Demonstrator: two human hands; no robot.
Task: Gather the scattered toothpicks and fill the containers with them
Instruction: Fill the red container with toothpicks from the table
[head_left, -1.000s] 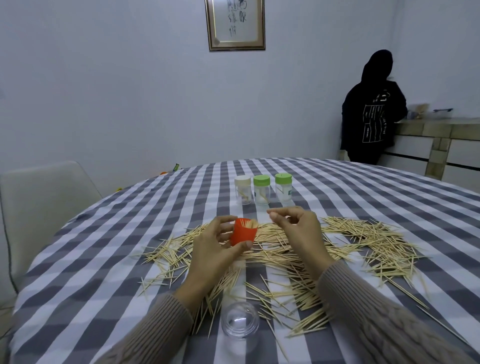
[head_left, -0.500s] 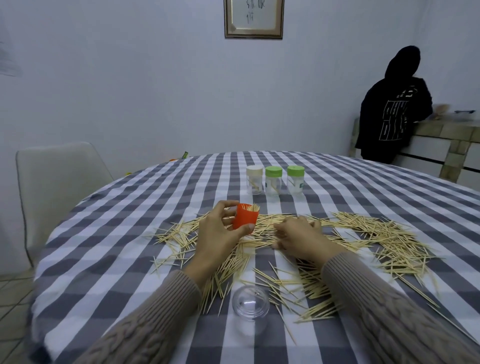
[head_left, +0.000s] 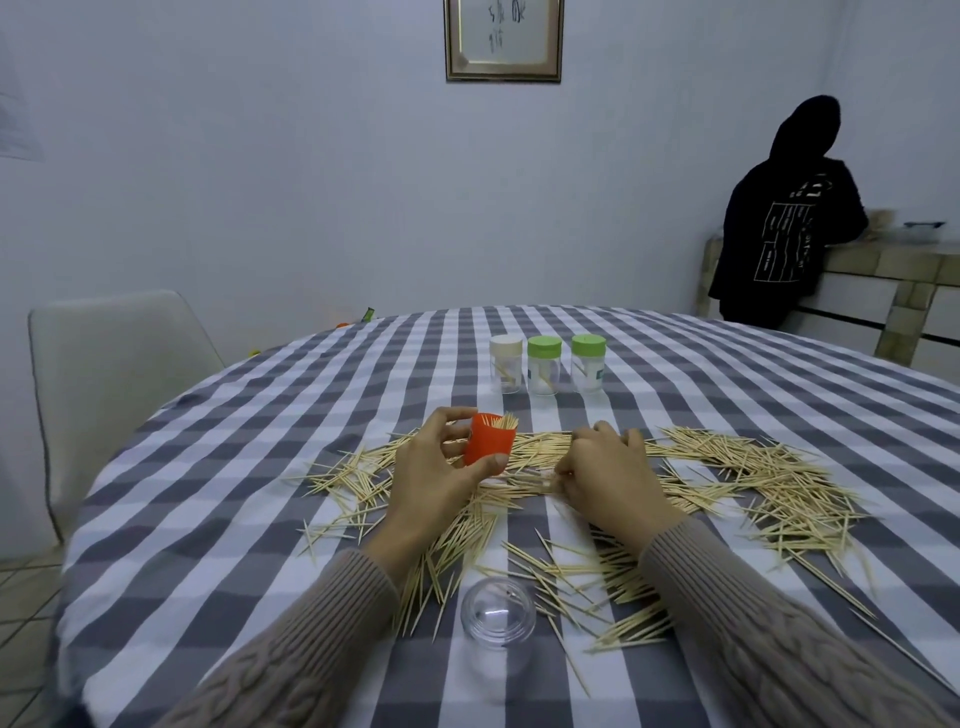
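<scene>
The left hand (head_left: 434, 470) is gripping an orange container (head_left: 490, 443) between thumb and fingers, just above the scattered toothpicks (head_left: 727, 473) on the checked tablecloth (head_left: 260, 467). The container is standing nearly upright, mouth up, toothpick tips poking out. The right hand (head_left: 608, 475) is lying curled on the pile beside it, pinching toothpicks.

Orange container (head_left: 489, 446) in left-hand (head_left: 436, 467) grip
</scene>
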